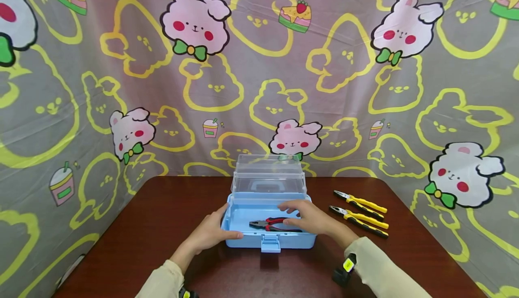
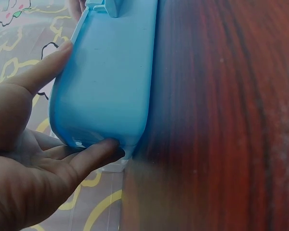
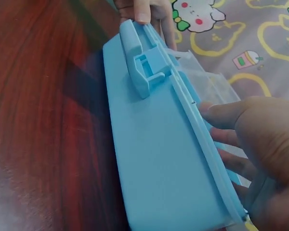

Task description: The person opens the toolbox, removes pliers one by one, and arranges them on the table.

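A light blue toolbox stands on the table, its clear lid raised at the back and its front latch hanging down. Inside lies a pair of pliers with dark jaws and red-and-black handles, jaws to the left. My left hand holds the box by its left front corner, thumb on the front rim and fingers against the side wall. Over the box's right part is my right hand, fingers spread loosely and thumb close to the plier handles. Whether that thumb touches them is hard to tell.
Two pairs of yellow-and-black pliers, a farther one and a nearer one, lie on the dark wooden table to the right of the box. A patterned curtain hangs behind the table and at its sides.
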Tool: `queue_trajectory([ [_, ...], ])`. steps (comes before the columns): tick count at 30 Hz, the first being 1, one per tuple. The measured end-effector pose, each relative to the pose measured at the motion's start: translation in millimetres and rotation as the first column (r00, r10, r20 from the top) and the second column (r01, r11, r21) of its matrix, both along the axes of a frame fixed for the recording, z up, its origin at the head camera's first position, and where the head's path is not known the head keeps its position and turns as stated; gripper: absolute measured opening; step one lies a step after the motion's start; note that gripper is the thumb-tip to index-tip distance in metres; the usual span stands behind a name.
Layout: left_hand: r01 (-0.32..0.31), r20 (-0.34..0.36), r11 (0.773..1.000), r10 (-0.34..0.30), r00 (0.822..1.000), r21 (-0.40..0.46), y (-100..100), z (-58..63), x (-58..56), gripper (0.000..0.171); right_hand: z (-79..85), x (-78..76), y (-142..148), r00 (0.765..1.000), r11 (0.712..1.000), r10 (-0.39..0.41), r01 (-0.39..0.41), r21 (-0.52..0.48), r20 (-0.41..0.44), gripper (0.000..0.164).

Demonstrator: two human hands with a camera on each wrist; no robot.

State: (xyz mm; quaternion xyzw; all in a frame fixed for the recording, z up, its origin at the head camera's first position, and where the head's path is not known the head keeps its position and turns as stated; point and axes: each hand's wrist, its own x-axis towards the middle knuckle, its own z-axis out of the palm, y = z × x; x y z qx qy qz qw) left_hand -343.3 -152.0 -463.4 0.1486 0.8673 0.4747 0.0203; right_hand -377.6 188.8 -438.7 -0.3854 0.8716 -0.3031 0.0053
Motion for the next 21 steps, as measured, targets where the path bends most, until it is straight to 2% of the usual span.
queue_trajectory([
  [7,-0.003,-0.005,1.000,0.003,1.000,-0.003,0,0.6,0.7,0.119,-1.0,-12.8,-12,0.999,0.987,0.031,-0.034,0.154,0.024,0.050],
  [14,0.017,-0.005,1.000,-0.017,1.000,0.000,1,-0.3,3.5,0.115,-9.0,-20.6,-25,0.999,0.940,0.048,-0.042,0.338,-0.011,0.054],
  [17,0.023,-0.004,1.000,-0.023,1.000,-0.001,1,-0.4,3.7,0.115,-12.2,-20.9,-28,1.000,0.935,0.024,-0.025,0.355,0.007,0.055],
  [21,0.023,-0.010,1.000,-0.023,1.000,-0.002,-1,0.1,3.2,0.116,-14.4,-22.5,-30,1.000,0.947,0.017,-0.022,0.322,0.021,0.053],
])
